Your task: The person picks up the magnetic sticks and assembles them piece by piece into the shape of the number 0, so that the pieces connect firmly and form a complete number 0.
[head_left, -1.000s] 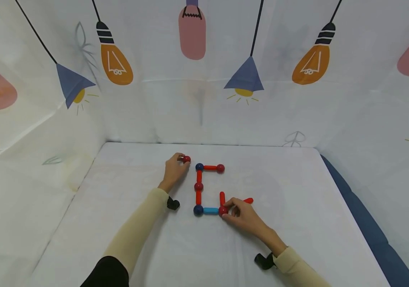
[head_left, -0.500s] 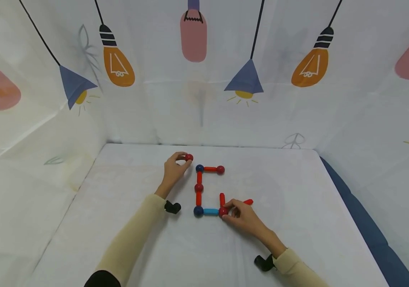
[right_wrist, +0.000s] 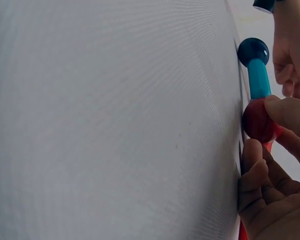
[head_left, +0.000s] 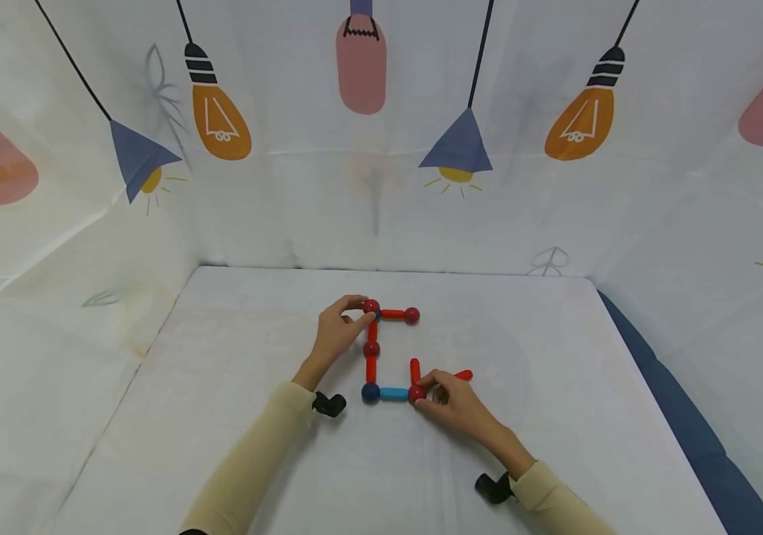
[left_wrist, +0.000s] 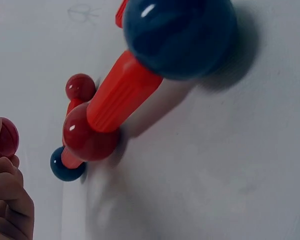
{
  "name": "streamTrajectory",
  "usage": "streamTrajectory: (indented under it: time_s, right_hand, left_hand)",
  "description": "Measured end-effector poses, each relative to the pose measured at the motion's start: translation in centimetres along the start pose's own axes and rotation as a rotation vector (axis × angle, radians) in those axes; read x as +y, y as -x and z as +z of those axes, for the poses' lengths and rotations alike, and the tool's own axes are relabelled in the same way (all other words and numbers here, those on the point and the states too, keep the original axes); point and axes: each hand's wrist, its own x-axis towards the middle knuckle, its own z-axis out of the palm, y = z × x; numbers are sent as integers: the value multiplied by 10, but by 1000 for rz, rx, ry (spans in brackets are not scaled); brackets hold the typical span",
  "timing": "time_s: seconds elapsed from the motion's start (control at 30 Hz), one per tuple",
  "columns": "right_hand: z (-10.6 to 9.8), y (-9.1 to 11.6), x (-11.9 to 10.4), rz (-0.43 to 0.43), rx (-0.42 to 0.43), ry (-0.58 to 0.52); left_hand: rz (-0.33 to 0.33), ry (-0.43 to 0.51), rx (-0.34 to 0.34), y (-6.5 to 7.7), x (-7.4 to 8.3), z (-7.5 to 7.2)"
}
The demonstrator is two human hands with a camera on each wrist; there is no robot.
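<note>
Between thumb and fingers, my left hand (head_left: 336, 334) pinches a red ball (head_left: 371, 306). In the head view this ball overlaps the far blue ball (head_left: 377, 315); the left wrist view shows the held ball (left_wrist: 6, 137) apart from the blue ball (left_wrist: 67, 164). My right hand (head_left: 459, 405) pinches another red ball (head_left: 416, 394) at the near right corner of a C-shaped row of balls and rods on the table. A light blue rod (head_left: 394, 394) joins that ball to the near blue ball (head_left: 371, 393). A red rod (head_left: 414, 369) sticks out from it, pointing away from me.
Red rods link a red ball (head_left: 371, 348) on the left side to both blue balls. At the far right end sits another red ball (head_left: 411, 316). A red rod (head_left: 464, 375) shows behind my right hand. The white table (head_left: 528, 334) meets a printed cloth backdrop (head_left: 328, 200).
My left hand has moved right and slightly nearer with its red ball, from beside the structure to over its far blue corner. My right hand has stayed in place.
</note>
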Motion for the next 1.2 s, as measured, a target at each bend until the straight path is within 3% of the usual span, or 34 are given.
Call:
streamTrajectory:
  time_s: [0.47, 0.63, 0.9, 1.2]
  right_hand:
    - [0, 1, -3, -16, 16, 15]
    - [1, 1, -4, -27, 25, 27]
    - [1, 1, -2, -56, 35, 16]
    - [0, 1, 0, -65, 38, 33]
  left_hand:
    - [54, 34, -49, 10, 11, 10]
    - [61, 44, -103, 12, 15, 13]
    - [55, 48, -117, 12, 25, 19]
    - [7, 61, -242, 18, 32, 34]
